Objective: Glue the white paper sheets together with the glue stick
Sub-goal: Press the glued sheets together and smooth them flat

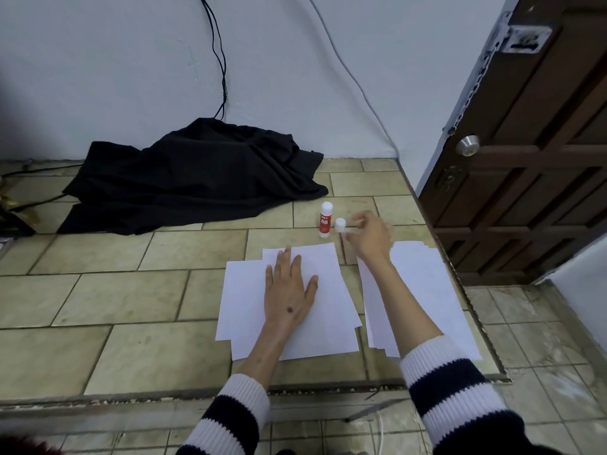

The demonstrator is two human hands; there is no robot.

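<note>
Left hand (292, 284): flat, fingers straight, pressing the left sheets (289, 323) on the tiled ledge.
Sheets: light, limp, likely to slide; best pinned flat as now, lifted by an edge.
Glue stick (325, 219): upright beyond the sheets, light, rigid; grip the barrel.
Right hand (369, 236): reached forward, fingers pinching a small white cap (340, 223) beside the stick.
Stack (427, 290): under right forearm.

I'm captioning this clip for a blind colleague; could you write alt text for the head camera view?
A person's left hand rests flat on a loose pile of white paper sheets on a tiled surface. The right hand reaches toward a small white cap beside an upright red and white glue stick. A second paper stack lies under the right forearm.
</note>
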